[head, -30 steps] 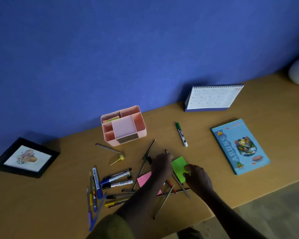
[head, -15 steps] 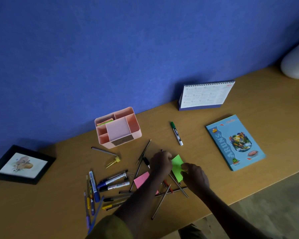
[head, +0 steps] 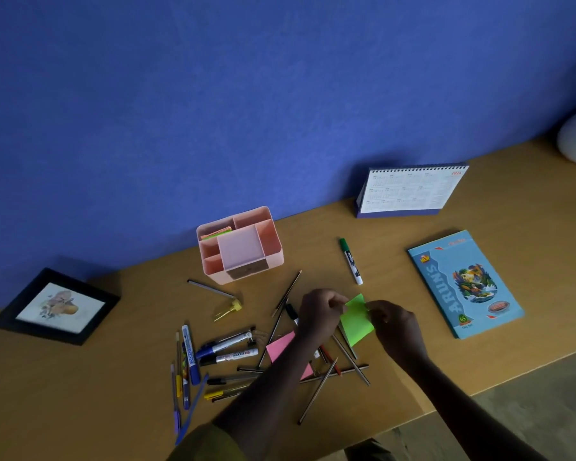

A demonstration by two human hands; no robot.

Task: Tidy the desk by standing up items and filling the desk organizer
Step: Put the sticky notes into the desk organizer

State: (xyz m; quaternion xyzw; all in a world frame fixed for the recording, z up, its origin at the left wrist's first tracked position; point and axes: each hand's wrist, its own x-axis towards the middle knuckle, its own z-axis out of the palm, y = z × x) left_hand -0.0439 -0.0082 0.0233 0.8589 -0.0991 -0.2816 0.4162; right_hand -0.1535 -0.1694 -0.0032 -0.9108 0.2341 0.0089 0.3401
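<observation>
Blue wall [head: 213, 94] backs the wooden tabletop [head: 113, 377]. The left hand [head: 320, 314] and right hand [head: 396, 327] each pinch a green sticky note [head: 354, 322], at 4 o'clock from the pink organizer [head: 276, 257]. A notebook [head: 463, 284] reading "ARUN'S" lies at their 3 o'clock.

The gripped green note [head: 356, 322] is plain and bright. Just left of the grip lies a pink note [head: 280, 349]; beyond it, a pale pink organizer [head: 213, 274]; to its right, a light-blue book [head: 464, 286] with a colourful picture.
</observation>
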